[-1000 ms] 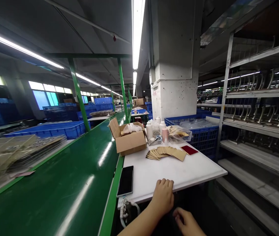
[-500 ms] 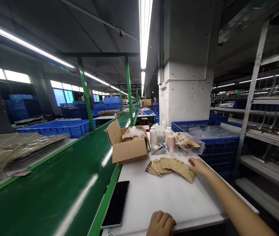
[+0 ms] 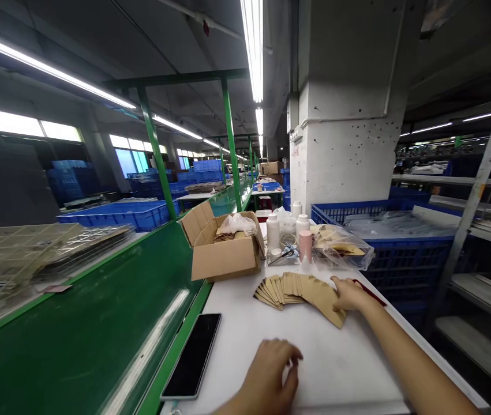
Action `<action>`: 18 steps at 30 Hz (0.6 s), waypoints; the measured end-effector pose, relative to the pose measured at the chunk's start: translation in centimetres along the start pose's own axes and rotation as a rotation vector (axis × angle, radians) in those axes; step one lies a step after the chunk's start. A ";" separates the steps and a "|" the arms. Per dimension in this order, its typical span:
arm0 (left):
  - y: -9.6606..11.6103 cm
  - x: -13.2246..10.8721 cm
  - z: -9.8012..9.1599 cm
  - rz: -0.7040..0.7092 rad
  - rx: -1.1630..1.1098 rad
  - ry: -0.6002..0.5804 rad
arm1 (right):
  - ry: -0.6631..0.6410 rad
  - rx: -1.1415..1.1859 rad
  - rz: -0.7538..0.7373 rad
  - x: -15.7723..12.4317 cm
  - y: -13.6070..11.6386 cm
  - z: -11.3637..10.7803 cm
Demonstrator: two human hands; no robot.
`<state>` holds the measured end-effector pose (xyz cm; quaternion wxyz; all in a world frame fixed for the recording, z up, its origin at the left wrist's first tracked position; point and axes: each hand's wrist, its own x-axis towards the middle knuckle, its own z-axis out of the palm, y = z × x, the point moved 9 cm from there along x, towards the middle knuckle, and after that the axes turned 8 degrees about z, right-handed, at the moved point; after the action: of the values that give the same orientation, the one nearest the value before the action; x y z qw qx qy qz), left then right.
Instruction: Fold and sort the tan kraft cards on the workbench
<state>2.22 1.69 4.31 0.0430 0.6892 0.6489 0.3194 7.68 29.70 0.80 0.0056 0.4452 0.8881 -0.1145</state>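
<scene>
Factory floor, pretty much: long green conveyor belt (image 3: 89, 288), loads of blue plastic crates (image 3: 115, 215), steel racks (image 3: 479, 196), fluorescent tubes (image 3: 41, 68) overhead.

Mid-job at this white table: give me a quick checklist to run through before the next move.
Right hand on kraft paper packets: ok, fingers at the fan's right end.
Left hand grip: cannot tell, blurred.
Black phone clear of the green conveyor belt: not ok, right beside it.
Red card fully visible: not ok, partly hidden by the right hand.
Cardboard box clear of the packets: ok.
</scene>
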 end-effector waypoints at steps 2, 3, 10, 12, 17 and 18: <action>0.3 3.8 -1.8 -0.010 -0.020 0.098 | 0.038 -0.004 0.000 0.2 0.1 -0.1; 0.3 5.8 -2.2 0.000 -0.033 0.137 | 0.071 0.006 0.010 0.3 0.2 -0.3; -4.1 14.0 -1.5 -0.018 -0.156 0.324 | 0.256 0.369 -0.122 -1.2 -1.5 -4.7; -5.6 14.0 -0.8 -0.040 -0.333 0.314 | 0.203 0.519 -0.294 -2.3 -4.5 -6.1; -8.4 13.1 1.4 -0.168 -0.948 0.246 | 0.313 0.785 -0.485 -3.9 -10.2 -6.9; -8.9 13.0 1.7 -0.197 -0.992 0.256 | 0.395 0.789 -0.476 -4.0 -10.3 -6.5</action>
<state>-5.25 15.66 3.80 0.3145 0.4772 0.4814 0.6645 2.51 21.92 9.60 -0.3577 0.2114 0.8381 -0.3534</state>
